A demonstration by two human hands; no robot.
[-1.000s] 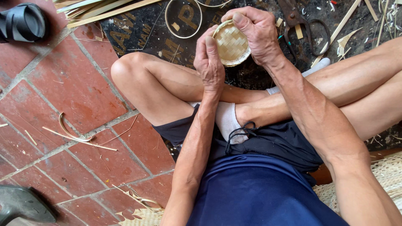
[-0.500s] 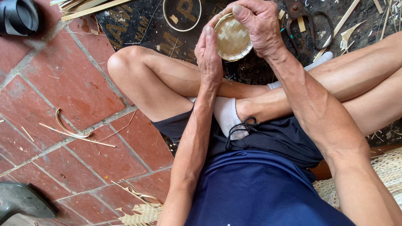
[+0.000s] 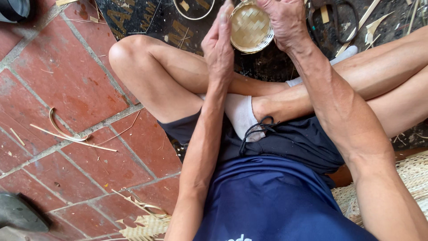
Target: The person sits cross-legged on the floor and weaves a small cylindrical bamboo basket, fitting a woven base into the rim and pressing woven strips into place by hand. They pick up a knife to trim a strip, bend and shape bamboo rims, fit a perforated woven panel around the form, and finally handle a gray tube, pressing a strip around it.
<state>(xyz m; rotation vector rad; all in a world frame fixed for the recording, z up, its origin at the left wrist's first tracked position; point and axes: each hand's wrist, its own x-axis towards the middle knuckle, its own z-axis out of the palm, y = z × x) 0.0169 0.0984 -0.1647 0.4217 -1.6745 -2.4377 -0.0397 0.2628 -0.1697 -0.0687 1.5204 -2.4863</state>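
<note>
Floor: red brick tiles (image 3: 67, 85) with pale grout lines fill the left half of the view, strewn with thin bamboo slivers (image 3: 71, 136).
Dark mat: a black mat (image 3: 133, 20) with faded yellow markings lies across the top, under the knees, scattered with offcuts of bamboo strip.
Person: sits cross-legged in a dark blue shirt (image 3: 276, 201) and dark shorts, a white sock (image 3: 240, 116) tucked under the left forearm.
Woven mat: a pale woven piece (image 3: 401, 187) shows at the right edge, beside the right elbow.
Right hand: the right hand (image 3: 287, 22) curls over the right rim of the basket, fingers wrapped round its edge in a firm hold.
Left hand: the left hand (image 3: 218, 44) stands edge-on with fingers straight and together, pressed flat against the left side of the basket; it is open, not clasping.
Basket: a small round woven bamboo basket (image 3: 250, 27), its checked weave facing the camera, is held up between the two hands, above the dark mat and ahead of the knees.
Ring: a thin bamboo hoop (image 3: 194, 9) lies on the dark mat, just left of the left hand's fingertips.
Scissors: dark-handled scissors (image 3: 343, 20) rest on the mat, right of the right hand.
</note>
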